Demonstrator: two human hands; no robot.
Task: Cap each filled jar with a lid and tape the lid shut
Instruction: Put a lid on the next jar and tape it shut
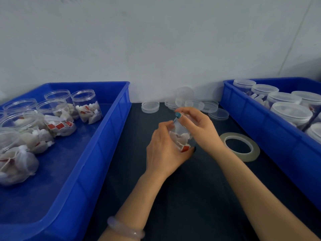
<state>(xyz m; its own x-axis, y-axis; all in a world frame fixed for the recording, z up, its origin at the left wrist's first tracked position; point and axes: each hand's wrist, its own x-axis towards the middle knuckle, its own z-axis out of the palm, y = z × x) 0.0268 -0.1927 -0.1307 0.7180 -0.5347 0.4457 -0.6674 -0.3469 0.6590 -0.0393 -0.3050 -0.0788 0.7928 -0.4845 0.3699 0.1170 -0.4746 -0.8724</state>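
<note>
A clear plastic jar point(181, 138) filled with white tea bags stands tilted on the dark table between my hands. My left hand point(162, 150) grips its body from the left. My right hand point(197, 126) curls over the jar's top, fingers around the clear lid there, which is blurred and mostly hidden. A roll of clear tape point(240, 146) lies flat on the table just right of my right wrist. Several loose clear lids point(150, 106) lie at the back of the table by the wall.
A blue bin point(97, 150) on the left holds several open filled jars point(86, 108). A blue bin point(260, 126) on the right holds several capped jars point(291, 115). A grey wall closes the back. The dark table point(191, 197) runs between the bins.
</note>
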